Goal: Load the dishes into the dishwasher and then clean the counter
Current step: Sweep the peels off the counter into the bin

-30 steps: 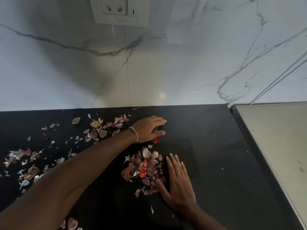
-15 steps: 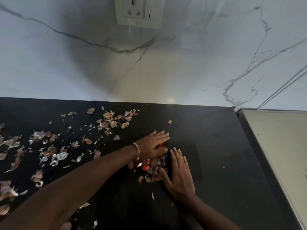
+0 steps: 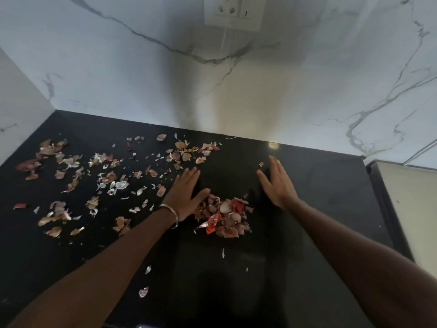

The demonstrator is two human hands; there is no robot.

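Note:
On the black counter (image 3: 319,190) lies a heap of onion and garlic peels (image 3: 227,216) with a torn red wrapper (image 3: 211,223) in it. My left hand (image 3: 186,192), with a metal bangle on the wrist, lies flat with straight fingers, its thumb touching the heap's left side. My right hand (image 3: 277,183) hovers with straight fingers just right of the heap and behind it, apart from it. Many loose peels (image 3: 99,181) are scattered over the left half of the counter. One small peel (image 3: 261,164) lies by my right fingertips.
A white marble wall (image 3: 118,79) backs the counter, with a socket plate (image 3: 234,13) high up. A white side panel (image 3: 19,114) bounds the left end. A pale surface (image 3: 411,209) adjoins the counter on the right. A few peel bits (image 3: 143,292) lie near the front.
Both hands pushed peels together into a heap, then drew apart. My right hand has lifted and moved right and back; my left hand now lies flat at the heap's left.

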